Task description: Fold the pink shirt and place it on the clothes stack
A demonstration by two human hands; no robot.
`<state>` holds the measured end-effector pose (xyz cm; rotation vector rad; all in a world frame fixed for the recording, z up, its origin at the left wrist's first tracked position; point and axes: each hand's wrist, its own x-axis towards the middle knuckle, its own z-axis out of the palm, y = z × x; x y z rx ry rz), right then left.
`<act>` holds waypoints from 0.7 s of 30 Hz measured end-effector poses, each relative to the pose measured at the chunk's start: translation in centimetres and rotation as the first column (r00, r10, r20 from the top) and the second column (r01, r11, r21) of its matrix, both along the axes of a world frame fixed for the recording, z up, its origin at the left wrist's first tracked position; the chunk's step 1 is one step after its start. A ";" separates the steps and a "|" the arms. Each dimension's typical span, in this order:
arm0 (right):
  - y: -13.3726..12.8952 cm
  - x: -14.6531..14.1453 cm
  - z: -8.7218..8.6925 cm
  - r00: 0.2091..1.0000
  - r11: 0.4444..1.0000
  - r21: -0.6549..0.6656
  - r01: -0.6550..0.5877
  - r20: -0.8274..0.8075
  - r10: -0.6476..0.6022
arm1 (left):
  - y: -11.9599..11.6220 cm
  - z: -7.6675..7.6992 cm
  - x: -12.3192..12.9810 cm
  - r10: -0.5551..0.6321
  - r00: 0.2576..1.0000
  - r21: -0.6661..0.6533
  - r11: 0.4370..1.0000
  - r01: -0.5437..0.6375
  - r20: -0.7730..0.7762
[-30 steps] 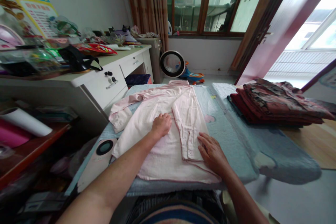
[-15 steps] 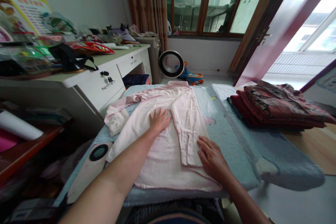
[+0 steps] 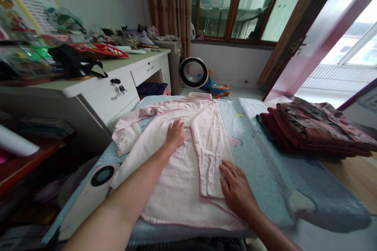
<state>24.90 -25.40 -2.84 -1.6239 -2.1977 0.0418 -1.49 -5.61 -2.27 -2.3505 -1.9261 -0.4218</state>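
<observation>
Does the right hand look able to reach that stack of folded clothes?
Probably yes: only light blue blanket seems to lie between the right hand and the stack of folded clothes.

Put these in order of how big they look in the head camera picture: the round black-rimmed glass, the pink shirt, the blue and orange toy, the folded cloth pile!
1. pink shirt
2. folded cloth pile
3. round black-rimmed glass
4. blue and orange toy, partly hidden

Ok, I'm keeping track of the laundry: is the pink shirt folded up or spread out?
Spread out: the pink shirt lies flat on the blue cover, one sleeve out sideways, the other laid over its body.
</observation>
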 end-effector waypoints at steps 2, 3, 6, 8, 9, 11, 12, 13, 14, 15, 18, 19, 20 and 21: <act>0.0 0.0 -0.2 1.000 1.000 0.007 0.000 0.008 0.000 | -0.4 -0.2 1.1 -0.139 0.990 -0.018 0.990 0.139 0.004; -0.1 0.0 -0.2 1.000 1.000 0.007 0.001 0.011 -0.001 | -0.6 -0.3 1.5 -0.165 0.986 -0.026 0.986 0.165 0.007; -0.3 -0.1 -0.2 1.000 1.000 0.003 0.002 0.013 -0.002 | -1.2 -0.9 2.0 -0.153 0.988 -0.018 0.988 0.153 0.006; -0.3 -0.2 0.2 1.000 1.000 -0.006 0.007 0.010 -0.007 | -1.5 -1.2 1.9 -0.144 0.990 -0.018 0.989 0.144 -0.002; -0.2 -0.2 0.7 1.000 1.000 -0.021 0.011 0.009 -0.011 | -1.6 -1.3 1.9 -0.141 0.990 -0.020 0.990 0.141 -0.008; 0.6 -0.1 2.0 1.000 0.995 -0.098 0.003 0.012 -0.002 | -1.8 -1.3 1.8 -0.141 0.990 -0.019 0.990 0.141 -0.022; 1.3 0.0 2.9 1.000 0.988 -0.156 -0.007 0.012 0.009 | -1.9 -1.2 1.7 -0.147 0.989 -0.012 0.989 0.146 -0.028; 2.2 0.2 3.8 1.000 0.976 -0.218 -0.023 0.009 0.026 | -2.1 -1.1 1.8 -0.160 0.987 -0.002 0.987 0.160 -0.033; 3.3 0.3 4.8 0.999 0.961 -0.274 -0.043 -0.002 0.045 | -2.3 -1.0 1.8 -0.181 0.983 0.008 0.983 0.182 -0.036; 4.7 0.4 5.7 0.999 0.953 -0.299 -0.044 -0.017 0.040 | -2.5 -0.8 1.9 -0.211 0.977 0.015 0.977 0.212 -0.036; 9.4 0.2 7.5 0.996 0.973 -0.216 -0.084 -0.045 0.076 | -3.8 -0.2 2.3 -0.302 0.953 0.020 0.953 0.303 -0.014; 11.1 0.0 7.6 0.995 0.976 -0.197 -0.097 -0.049 0.089 | -4.5 -0.1 2.4 -0.323 0.946 0.017 0.946 0.323 0.001; 12.8 -0.3 7.6 0.995 0.978 -0.185 -0.095 -0.056 0.086 | -5.2 0.1 2.4 -0.345 0.939 0.012 0.939 0.345 0.017; 14.4 -0.6 7.3 0.995 0.980 -0.176 -0.092 -0.061 0.082 | -6.0 0.2 2.4 -0.367 0.930 0.008 0.930 0.367 0.036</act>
